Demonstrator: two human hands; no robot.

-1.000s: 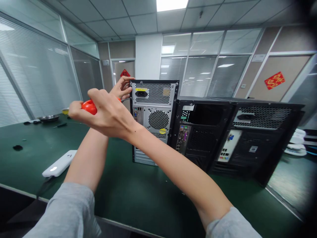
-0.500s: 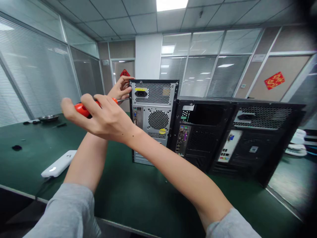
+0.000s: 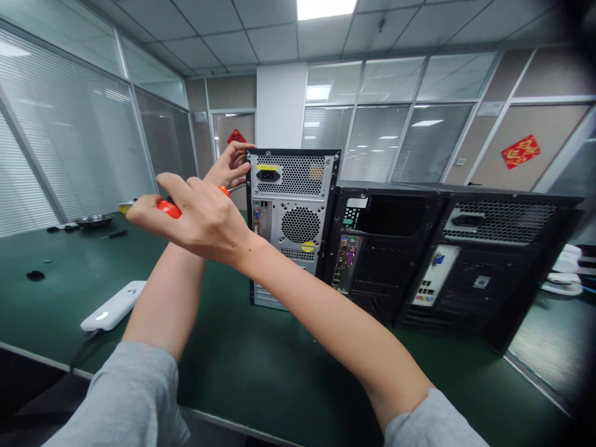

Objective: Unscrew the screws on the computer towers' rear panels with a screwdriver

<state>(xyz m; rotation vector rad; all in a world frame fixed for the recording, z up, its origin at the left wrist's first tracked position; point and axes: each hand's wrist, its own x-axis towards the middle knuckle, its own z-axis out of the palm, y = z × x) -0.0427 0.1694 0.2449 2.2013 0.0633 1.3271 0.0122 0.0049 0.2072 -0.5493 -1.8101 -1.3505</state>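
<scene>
My right arm crosses in front of the left one. In my right hand (image 3: 201,218) is a screwdriver (image 3: 168,208) with an orange-red handle; its metal shaft points right, to the left rear edge of a computer case (image 3: 300,186). The tip and any screw there are too small to make out. My left hand (image 3: 231,164) grips the case's upper left corner, fingertips on the top edge and the other fingers bent at the side. The case stands upright, its grey perforated back facing me, with a power socket and fan grille.
Two black computer cases, one in the middle (image 3: 379,267) and one at the right (image 3: 503,267), stand beside it on the green table (image 3: 251,366). At left are a white power bank-like box (image 3: 114,305) with a cable, a metal bowl (image 3: 93,221) and small dark pieces.
My right hand has turned a little with the screwdriver handle, its fingers shifting on it. The left hand keeps its place on the case. The whole view has shifted slightly.
</scene>
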